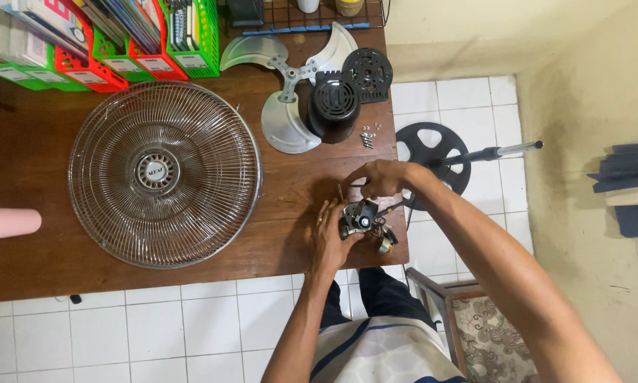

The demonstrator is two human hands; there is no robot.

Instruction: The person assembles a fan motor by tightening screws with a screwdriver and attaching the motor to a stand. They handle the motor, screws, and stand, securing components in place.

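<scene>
The left hand (331, 237) is cupped around the side of a small fan motor (360, 217) that sits near the edge of the wooden tabletop (290, 184), fingers curled against it. The right hand (381, 177) hovers just above and beyond the motor, fingers pinched together; whether it holds something small I cannot tell. A thin shaft sticks up from the motor between the two hands. Beyond the right hand lie a few loose screws (368, 136), a black motor cover (333, 106) and a three-bladed metal fan blade (287, 78). Well off to the left of the left hand rests a round wire fan guard (165, 174).
</scene>
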